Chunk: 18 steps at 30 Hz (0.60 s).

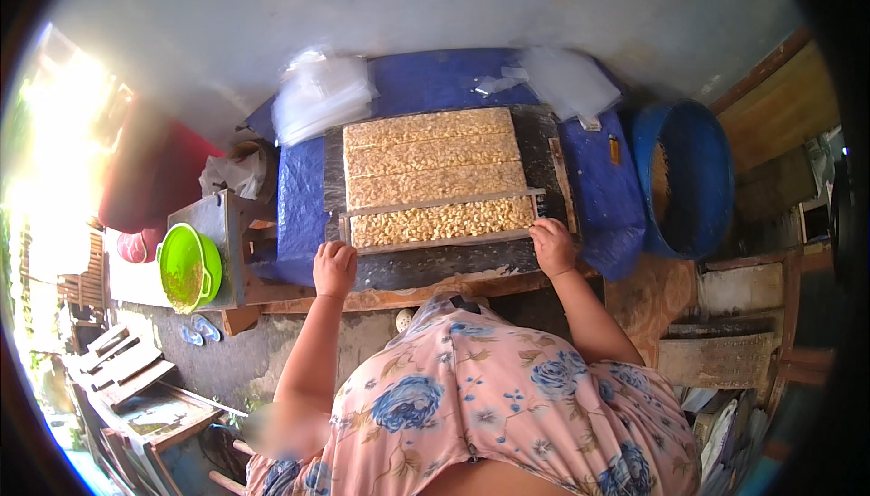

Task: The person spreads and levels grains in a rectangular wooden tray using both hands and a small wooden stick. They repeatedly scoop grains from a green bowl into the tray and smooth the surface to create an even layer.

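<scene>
A narrow rectangular frame [442,242] lies on a dark board [435,268], around a strip of pale loose beans or nut pieces [442,222]. My left hand [335,269] has its fingers curled at the frame's near left corner. At the near right corner, my right hand [552,247] grips the frame's end between thumb and fingers. Beyond the frame, and next to it, lie three flat pale strips [435,152] of similar pieces, side by side, with smoother tops that look covered in clear plastic. The undersides of both hands are hidden.
Blue plastic sheeting [598,183] covers the table. Clear plastic sheets [326,98] and more plastic bags [571,81] lie at the back, with a yellow lighter [614,150] at right. A green basin [192,268] stands left; a blue drum [686,176] stands right.
</scene>
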Tool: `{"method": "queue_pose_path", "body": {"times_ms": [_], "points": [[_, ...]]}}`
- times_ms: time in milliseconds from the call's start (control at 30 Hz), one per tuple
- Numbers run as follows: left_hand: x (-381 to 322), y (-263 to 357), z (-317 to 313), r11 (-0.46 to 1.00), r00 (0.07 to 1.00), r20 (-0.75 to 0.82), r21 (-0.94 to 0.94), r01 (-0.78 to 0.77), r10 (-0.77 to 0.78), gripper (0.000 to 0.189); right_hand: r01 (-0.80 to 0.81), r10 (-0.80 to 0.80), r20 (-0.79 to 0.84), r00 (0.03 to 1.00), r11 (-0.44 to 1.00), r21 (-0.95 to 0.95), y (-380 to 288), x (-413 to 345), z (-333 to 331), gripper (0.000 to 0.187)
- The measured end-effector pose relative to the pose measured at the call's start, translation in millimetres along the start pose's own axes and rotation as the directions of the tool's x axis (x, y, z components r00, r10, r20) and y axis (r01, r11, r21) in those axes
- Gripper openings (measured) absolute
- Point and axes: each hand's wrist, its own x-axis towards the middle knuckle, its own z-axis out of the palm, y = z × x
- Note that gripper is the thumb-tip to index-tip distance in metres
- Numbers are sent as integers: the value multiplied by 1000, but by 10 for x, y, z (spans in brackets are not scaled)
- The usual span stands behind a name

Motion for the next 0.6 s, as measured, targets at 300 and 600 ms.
{"method": "queue_pose_path", "body": {"times_ms": [300,600], "points": [[-327,-123,27,971,969,-70,-64,231,-235,19,-92,112,-181,977,989,115,27,33,-260,11],[-503,-579,364,622,495,414,266,737,-764,79,-87,84,29,996,875,477,-710,715,-375,11]]}}
